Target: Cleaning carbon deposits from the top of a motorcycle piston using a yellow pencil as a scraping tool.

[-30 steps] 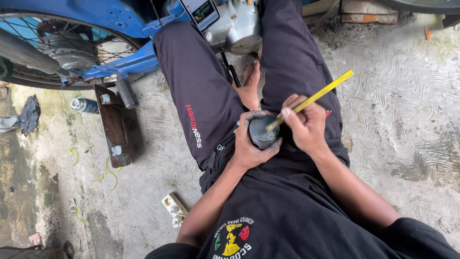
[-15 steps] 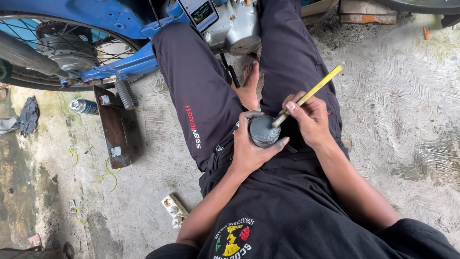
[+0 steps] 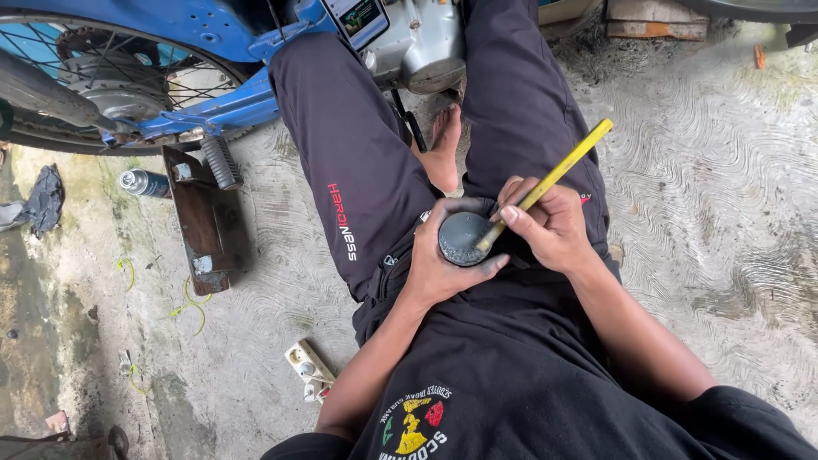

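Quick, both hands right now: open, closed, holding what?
Left hand: closed around a round dark grey part, held in the lap.
Right hand: closed on a yellow-handled tool, its tip against the part's face.

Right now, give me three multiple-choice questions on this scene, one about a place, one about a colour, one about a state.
1. Where does the spray can lie?
A. on the floor by the blue motorbike's wheel
B. on the person's lap
C. on the wooden block

2. What colour is the stick in the right hand?
A. red
B. yellow
C. white

3. How is the round grey part held?
A. lying loose on the floor
B. cupped in the left hand
C. pinned under a foot

Answers: 1 A, it lies on concrete below the wheel. 2 B, its shaft is yellow. 3 B, fingers wrap its rim.
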